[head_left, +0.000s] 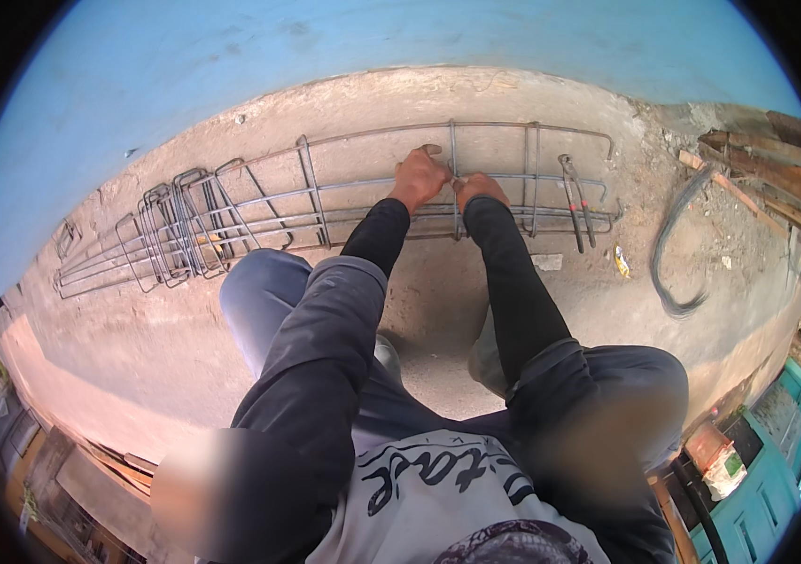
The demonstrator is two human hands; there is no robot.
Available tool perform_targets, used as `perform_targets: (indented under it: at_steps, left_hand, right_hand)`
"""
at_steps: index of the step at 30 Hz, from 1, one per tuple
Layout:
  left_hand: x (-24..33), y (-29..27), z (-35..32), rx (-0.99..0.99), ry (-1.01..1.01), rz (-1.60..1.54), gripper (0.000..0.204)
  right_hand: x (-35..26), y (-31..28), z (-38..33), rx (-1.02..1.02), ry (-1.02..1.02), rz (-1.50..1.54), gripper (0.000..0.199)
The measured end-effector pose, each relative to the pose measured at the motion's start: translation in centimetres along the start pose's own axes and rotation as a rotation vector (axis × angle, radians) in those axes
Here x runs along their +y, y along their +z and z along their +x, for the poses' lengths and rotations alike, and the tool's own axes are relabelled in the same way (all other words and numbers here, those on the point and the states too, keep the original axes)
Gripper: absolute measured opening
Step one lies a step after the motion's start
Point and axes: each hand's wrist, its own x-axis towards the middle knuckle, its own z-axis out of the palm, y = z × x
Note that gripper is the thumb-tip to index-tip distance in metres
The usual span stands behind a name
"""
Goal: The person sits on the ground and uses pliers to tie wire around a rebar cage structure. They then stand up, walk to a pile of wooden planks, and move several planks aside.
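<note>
A: Position? Where is the work lying?

B: Rebar cage (pixel 344 202) lies lengthwise on the concrete ground (pixel 184 348), just under a blue wall (pixel 325 56). Person crouches over it, arms in dark sleeves reaching forward.

A: Hands?

B: Close together, near touching. Left hand (pixel 419 177) closed over a long bar, thumb up. Right hand (pixel 481 188) bunched just beside it. Both meet at one upright stirrup (pixel 455 179) where it crosses the bar. Whether the right pinches wire or a tool, cannot tell; too small.

A: Step, as you judge it?

B: Looks like fixing that stirrup to the long bar at the crossing. Several loops are spaced out along the right half; a bunch of loose stirrups (pixel 175 230) sits crowded toward the left end, unspaced.

A: What would the next move call for?

B: My guess: holding the joint square while it tightens, then sliding another loop along from the bunch.

A: Tools, containers?

B: Long-handled cutters (pixel 577 202) lie across the cage to the right. A dark wire coil (pixel 677 244) on the ground beyond, timber scraps (pixel 767 169) past that. No container at the cage. A teal box-like thing (pixel 767 470) at lower right; contents unclear.
</note>
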Motion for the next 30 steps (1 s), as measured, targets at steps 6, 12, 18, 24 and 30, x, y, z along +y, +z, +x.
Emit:
perform_targets:
  at_steps: [6,12,18,24,30]
  left_hand:
    - [0.6,0.5,-0.5,0.093,-0.153,-0.235,0.017]
    - [1.8,-1.5,-2.8,0.069,-0.176,-0.323,0.020]
    - [0.1,-0.1,-4.0,0.182,0.239,-0.078,0.016]
    - [0.1,0.3,-3.9,0.174,0.231,-0.191,0.011]
    - [0.3,0.2,-3.8,0.168,0.116,-0.232,0.035]
  right_hand:
    - [0.2,0.0,-0.2,0.016,0.013,0.048,0.044]
    - [-0.6,-0.1,-0.9,0.028,-0.028,0.094,0.047]
    - [0.8,0.3,2.4,-0.030,-0.094,0.033,0.044]
    - [0.6,-3.4,3.1,-0.331,-0.218,-0.375,0.030]
    - [-5.8,-6.0,2.4,-0.285,-0.458,-0.746,0.026]
